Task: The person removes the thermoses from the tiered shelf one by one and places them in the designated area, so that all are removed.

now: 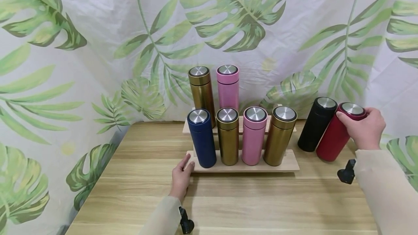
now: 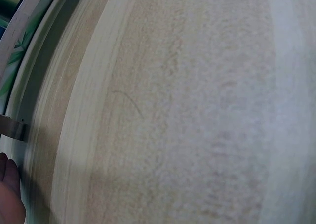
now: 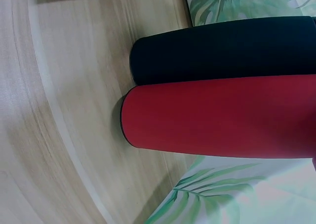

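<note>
At the right, my right hand [image 1: 367, 128] grips the red thermos flask [image 1: 336, 135] near its steel-topped lid, thumb on the near side. The red flask is upright, right beside a black thermos flask [image 3: 222, 51]; whether its base touches the table I cannot tell. My left hand [image 1: 181, 177] touches the left end of the two-step wooden rack [image 1: 245, 168], fingers fairly straight. On the lower step stand a blue flask [image 1: 203, 142], a gold one [image 1: 229, 142], a pink one [image 1: 254, 142] and another gold one [image 1: 280, 140].
On the rack's upper step, at its left part, stand a gold flask [image 1: 203, 93] and a pink flask [image 1: 228, 91]. The wood-grain table [image 1: 147, 191] runs back to a leaf-patterned cloth [image 1: 98, 64] that hangs behind and along the sides.
</note>
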A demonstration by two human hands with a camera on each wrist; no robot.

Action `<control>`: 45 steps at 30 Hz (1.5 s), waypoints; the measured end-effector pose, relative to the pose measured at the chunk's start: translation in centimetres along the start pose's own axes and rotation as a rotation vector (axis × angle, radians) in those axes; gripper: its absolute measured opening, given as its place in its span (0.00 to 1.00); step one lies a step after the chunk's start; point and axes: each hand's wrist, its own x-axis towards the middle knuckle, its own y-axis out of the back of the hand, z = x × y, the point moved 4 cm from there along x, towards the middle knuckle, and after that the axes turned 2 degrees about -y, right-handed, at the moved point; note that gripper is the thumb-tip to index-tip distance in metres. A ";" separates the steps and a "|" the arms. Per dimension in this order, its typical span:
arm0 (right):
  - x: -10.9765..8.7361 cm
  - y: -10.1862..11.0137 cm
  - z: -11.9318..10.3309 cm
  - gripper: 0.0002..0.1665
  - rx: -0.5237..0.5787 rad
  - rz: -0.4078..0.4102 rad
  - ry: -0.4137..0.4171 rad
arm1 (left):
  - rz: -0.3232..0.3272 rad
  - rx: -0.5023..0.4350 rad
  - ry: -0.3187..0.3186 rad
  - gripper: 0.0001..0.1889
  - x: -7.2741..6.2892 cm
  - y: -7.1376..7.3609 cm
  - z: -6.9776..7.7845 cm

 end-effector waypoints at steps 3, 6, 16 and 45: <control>0.0 -0.1 0.2 0.47 -0.001 -0.012 -0.015 | -0.014 -0.003 0.001 0.24 -0.8 0.0 1.3; -0.2 -0.2 0.5 0.47 0.005 -0.023 -0.028 | -0.026 -0.006 0.014 0.24 -1.4 -0.1 2.3; -0.3 -0.5 1.4 0.46 0.005 -0.031 -0.030 | -0.015 0.003 0.018 0.24 -0.4 -0.2 -0.4; 2.1 1.9 -3.3 0.54 -0.150 -0.394 0.234 | 0.015 0.012 -0.008 0.23 0.1 0.0 0.1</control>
